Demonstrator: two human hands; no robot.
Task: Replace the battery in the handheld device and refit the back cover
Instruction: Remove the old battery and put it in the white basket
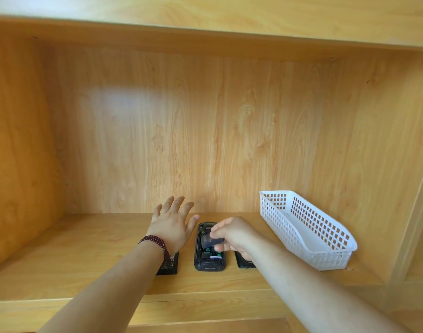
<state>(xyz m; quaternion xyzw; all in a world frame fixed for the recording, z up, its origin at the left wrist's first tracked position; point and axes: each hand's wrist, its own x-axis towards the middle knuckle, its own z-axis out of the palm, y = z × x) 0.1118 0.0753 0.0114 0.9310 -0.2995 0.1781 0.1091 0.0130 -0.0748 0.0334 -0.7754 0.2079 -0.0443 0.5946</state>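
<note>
A black handheld device lies face down on the wooden shelf, its back off and its compartment showing green parts. My right hand pinches a dark battery tilted over the upper part of that compartment. My left hand hovers with fingers spread just left of the device, holding nothing. A flat black battery with white print lies left of the device, partly under my left wrist. Another flat black piece lies right of the device, mostly hidden under my right forearm.
A white perforated plastic basket stands at the right, angled toward the back wall, and looks empty. The shelf sits in a wooden alcove with a back wall, side walls and a board overhead. A dark bead bracelet circles my left wrist.
</note>
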